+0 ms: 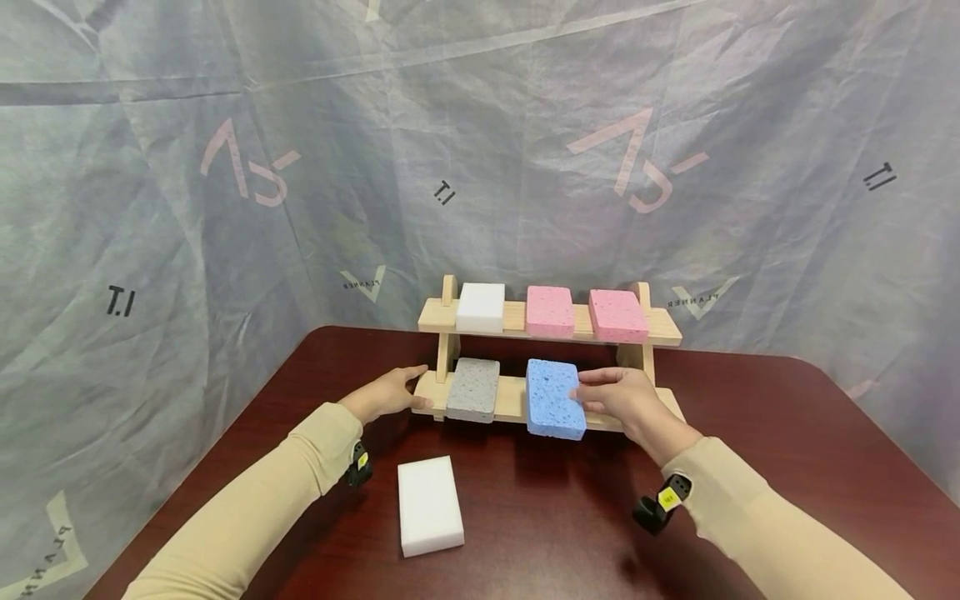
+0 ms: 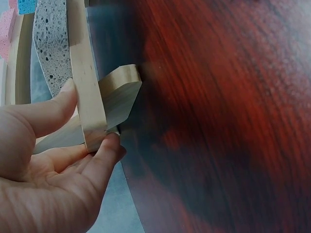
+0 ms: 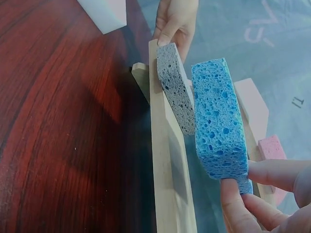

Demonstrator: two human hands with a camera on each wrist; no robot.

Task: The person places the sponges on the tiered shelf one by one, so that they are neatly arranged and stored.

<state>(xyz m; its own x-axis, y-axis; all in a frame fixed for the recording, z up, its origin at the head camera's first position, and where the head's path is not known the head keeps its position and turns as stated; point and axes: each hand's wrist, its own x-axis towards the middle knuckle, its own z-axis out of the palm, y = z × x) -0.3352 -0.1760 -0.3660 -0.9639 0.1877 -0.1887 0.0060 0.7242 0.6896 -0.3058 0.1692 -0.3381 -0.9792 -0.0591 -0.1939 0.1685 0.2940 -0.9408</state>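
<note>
My right hand (image 1: 621, 400) pinches a blue sponge (image 1: 553, 398) by its right side, thumb and fingers on its edge. In the right wrist view the sponge (image 3: 218, 109) is held above the lower board of a two-tier wooden rack (image 1: 512, 400). With thumb on top and fingers underneath, my left hand (image 2: 58, 160) grips the left end of that lower board (image 2: 87, 82). Beside the left thumb a grey sponge (image 1: 474, 390) lies on the lower tier. The upper tier bears a white sponge (image 1: 481, 307) and two pink sponges (image 1: 550, 311), the second pink sponge (image 1: 617, 315) at the right.
Nearer to me, another white sponge (image 1: 430, 505) lies flat on the dark red wooden table (image 1: 540, 533), in front of the rack's left half. A grey printed cloth (image 1: 525, 167) hangs behind the table and along its left.
</note>
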